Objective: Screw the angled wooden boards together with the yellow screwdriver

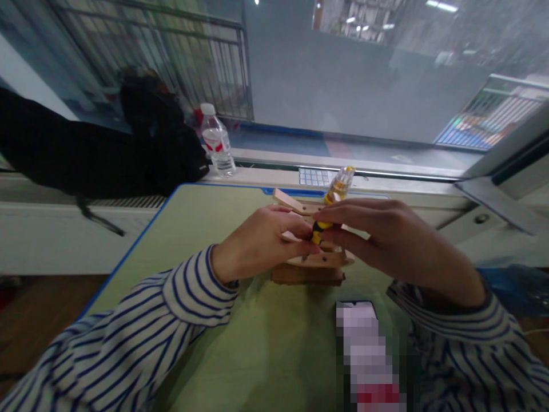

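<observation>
The left hand (274,236), coming out of a white sleeve with navy stripes (141,312), has its fingers bent over the near-left part of a pale wooden assembly with dark round screw heads or holes (315,260). Its thumb and fingertips meet the left side of a small yellow-and-black handled tool (318,232); I cannot tell whether they pinch the tool or the wood. The right hand (375,226) grasps that tool from the right between its thumb and fingers, just above the assembly. The tool's far end is hidden among the fingers. The assembly sits toward the far side of a pale green desk with a blue edge (214,220), above a darker brown wooden block (306,276). Nearer the person, below the right hand, lies a phone with a mostly pixelated screen (364,329). Beyond the hands is a clear container with amber contents and a yellow top (341,183), tilted to the right. A clear plastic bottle with a white cap and a red-marked label (218,146) stands on the white windowsill (253,174), beside a heap of black fabric (103,149)
</observation>
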